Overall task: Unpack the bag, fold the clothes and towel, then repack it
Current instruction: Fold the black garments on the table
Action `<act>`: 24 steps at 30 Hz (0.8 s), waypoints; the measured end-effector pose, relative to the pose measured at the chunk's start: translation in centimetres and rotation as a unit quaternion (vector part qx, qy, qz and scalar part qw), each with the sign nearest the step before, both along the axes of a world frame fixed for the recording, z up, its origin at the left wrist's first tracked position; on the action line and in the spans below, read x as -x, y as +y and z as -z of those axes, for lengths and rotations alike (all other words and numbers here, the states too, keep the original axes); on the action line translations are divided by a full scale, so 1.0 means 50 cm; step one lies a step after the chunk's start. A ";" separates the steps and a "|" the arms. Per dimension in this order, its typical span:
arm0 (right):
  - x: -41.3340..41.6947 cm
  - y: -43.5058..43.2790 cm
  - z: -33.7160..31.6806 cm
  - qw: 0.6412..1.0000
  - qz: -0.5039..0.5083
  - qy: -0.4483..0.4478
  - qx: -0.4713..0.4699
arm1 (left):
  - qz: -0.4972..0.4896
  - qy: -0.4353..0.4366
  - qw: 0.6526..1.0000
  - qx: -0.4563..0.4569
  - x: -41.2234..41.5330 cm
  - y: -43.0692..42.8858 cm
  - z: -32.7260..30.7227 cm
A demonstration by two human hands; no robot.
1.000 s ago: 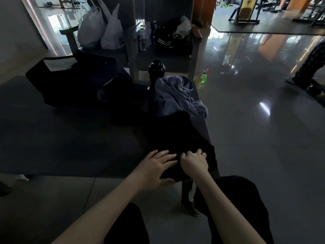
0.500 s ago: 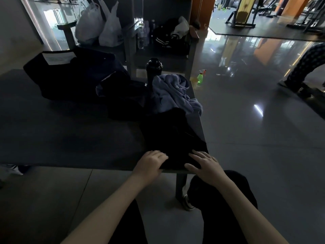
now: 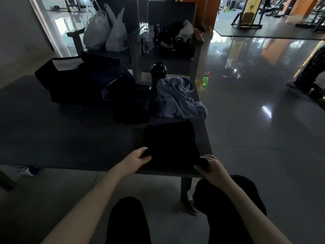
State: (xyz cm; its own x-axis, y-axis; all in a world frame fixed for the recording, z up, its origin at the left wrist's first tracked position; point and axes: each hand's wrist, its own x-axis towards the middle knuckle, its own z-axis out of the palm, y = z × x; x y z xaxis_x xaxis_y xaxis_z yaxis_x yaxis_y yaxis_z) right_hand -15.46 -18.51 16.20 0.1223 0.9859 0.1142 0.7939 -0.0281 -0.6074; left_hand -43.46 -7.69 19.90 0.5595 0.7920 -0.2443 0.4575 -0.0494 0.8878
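A black garment (image 3: 168, 143) lies flat at the near right corner of the dark table (image 3: 70, 138). My left hand (image 3: 136, 158) grips its near left corner, and my right hand (image 3: 210, 167) grips its near right corner at the table's edge. Behind it lies a crumpled lavender towel (image 3: 177, 99). More dark clothing (image 3: 130, 101) is heaped to the towel's left. The dark bag (image 3: 79, 80) with a white label sits at the back left of the table.
A black bottle (image 3: 157, 73) stands behind the towel. Beyond the table, two chairs hold white plastic bags (image 3: 105, 32) and a black bag (image 3: 174, 43). A green spray bottle (image 3: 205, 81) stands on the floor to the right. A person's leg (image 3: 309, 67) shows at far right.
My hands have moved apart from the middle of the garment's near edge to its two near corners and now grip them. The garment lies flatter and wider.
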 end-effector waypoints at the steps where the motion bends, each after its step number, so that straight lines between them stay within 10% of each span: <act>1: 0.007 0.004 -0.007 0.999 0.026 0.026 0.000 | -0.024 -0.026 0.999 0.005 -0.002 0.002 -0.001; 8: 0.040 0.053 -0.001 0.985 0.133 0.108 -0.026 | -0.024 0.050 0.998 -0.036 -0.016 0.014 0.012; 15: 0.036 0.136 -0.028 0.971 0.154 0.123 -0.137 | -0.132 -0.049 0.982 -0.130 -0.053 0.065 -0.005; 24: 0.015 0.228 -0.032 0.961 0.220 0.163 -0.022 | -0.196 0.023 0.968 -0.156 -0.130 0.129 0.000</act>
State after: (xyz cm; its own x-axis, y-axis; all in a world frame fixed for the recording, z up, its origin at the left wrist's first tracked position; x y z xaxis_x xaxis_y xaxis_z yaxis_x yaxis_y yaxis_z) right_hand -16.20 -7.13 17.80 0.5627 0.8257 0.0394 0.4778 -0.2860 -0.8306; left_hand -36.95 -1.24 19.89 0.1960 0.9803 0.0239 0.5342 -0.1272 0.8357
